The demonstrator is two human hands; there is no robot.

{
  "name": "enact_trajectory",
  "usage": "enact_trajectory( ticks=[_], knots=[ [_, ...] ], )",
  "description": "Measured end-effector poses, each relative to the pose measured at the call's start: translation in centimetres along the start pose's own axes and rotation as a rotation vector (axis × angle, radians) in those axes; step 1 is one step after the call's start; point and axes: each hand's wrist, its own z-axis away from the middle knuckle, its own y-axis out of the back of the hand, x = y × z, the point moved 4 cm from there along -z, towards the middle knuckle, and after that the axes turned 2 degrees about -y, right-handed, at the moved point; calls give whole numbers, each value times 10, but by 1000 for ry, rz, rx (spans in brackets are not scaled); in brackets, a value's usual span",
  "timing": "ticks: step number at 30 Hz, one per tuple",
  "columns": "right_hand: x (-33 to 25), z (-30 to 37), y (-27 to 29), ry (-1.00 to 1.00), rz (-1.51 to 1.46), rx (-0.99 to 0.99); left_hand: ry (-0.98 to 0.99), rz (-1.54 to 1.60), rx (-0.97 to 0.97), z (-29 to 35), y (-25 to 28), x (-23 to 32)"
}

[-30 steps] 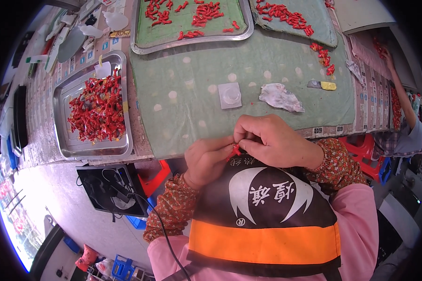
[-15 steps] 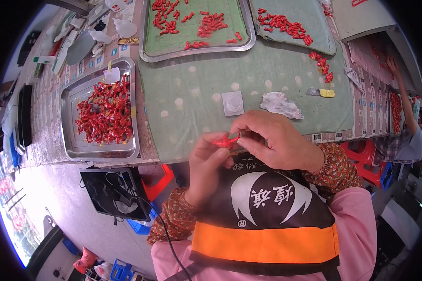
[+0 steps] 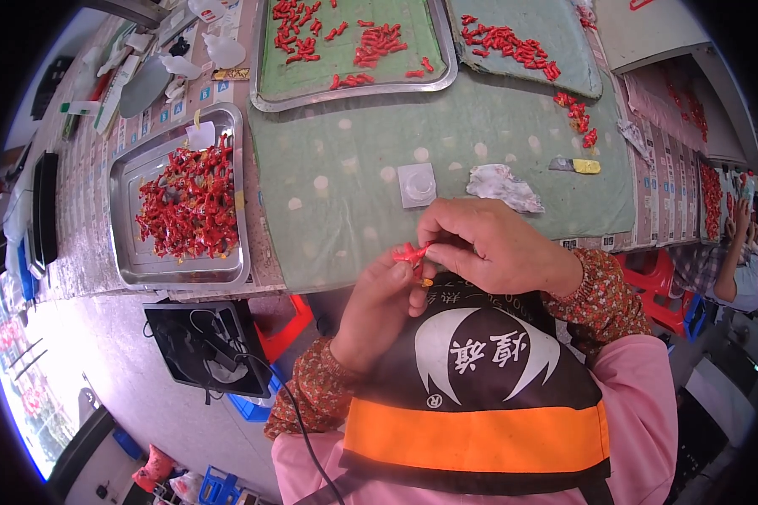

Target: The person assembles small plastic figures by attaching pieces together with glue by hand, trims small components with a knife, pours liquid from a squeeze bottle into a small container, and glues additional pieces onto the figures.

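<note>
My left hand is closed around a small glossy red figure-like piece, gripped between thumb and fingers above the table's near edge. A yellowish tip shows below it, by my left fingers. My right hand is pinched at the right end of that piece; whether a small tool is also between those fingertips is hidden. Just beyond my hands on the green cloth lie a small square whitish holder with a round cup and a crumpled, stained white rag.
At left, a metal tray holds a heap of red pieces. Farther off, a green-lined tray and a cloth-covered board bear more. A yellow-ended blade lies right. Another person's hand shows at far right.
The red piece has turned more upright in my left fingers, and its yellowish end now shows. My right hand stays pinched close to it. The other person's arm at far right has come down.
</note>
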Motion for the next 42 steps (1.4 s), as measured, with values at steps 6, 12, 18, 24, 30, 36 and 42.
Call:
enact_trajectory(
  ticks=[6,12,18,24,30,36,42],
  knots=[
    [5,1,0,-68,-81,-38,32,34,-6,1,2,-1],
    [9,1,-4,-123,-124,-42,54,92,-18,1,5,-4],
    [11,2,-3,-134,-150,-35,57,101,-32,-1,1,-4],
    [10,-2,-3,-152,-196,-64,41,73,1,0,0,0],
    [-6,-2,4,-174,-328,-55,-29,23,-34,-4,-14,12],
    [-11,5,21,-147,-293,72,-458,-480,211,25,-13,81],
    [10,24,33,-286,-309,176,-1001,-1310,859,64,29,172]
  ],
)
